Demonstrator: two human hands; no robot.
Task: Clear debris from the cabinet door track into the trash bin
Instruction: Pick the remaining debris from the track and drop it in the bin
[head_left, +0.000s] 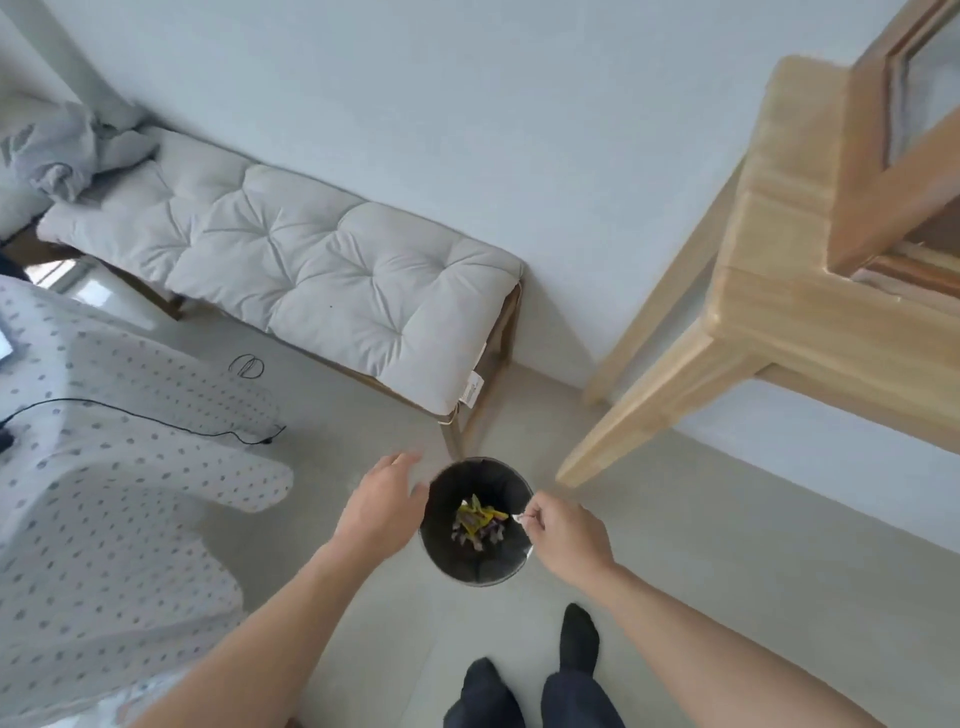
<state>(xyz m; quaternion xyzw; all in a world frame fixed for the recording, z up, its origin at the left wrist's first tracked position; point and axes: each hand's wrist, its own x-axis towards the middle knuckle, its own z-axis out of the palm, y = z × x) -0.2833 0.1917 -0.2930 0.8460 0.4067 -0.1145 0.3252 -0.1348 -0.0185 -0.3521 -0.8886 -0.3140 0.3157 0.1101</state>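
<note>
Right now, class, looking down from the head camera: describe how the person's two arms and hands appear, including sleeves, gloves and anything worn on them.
Both arms are bare along all their visible length; no sleeve shows. The left hand and right hand wear no gloves, and no watch, ring or bracelet can be seen. Lower in the frame, dark trousers and black socks show.

No legible text; cushion tag (471, 388) print too small.

Two hands (382, 501) (563, 535), one trash bin (470, 569), one cushioned bench (291, 265), one wooden cabinet (789, 291), two socked feet (578, 642) (483, 686), one black cable (156, 418)
</note>
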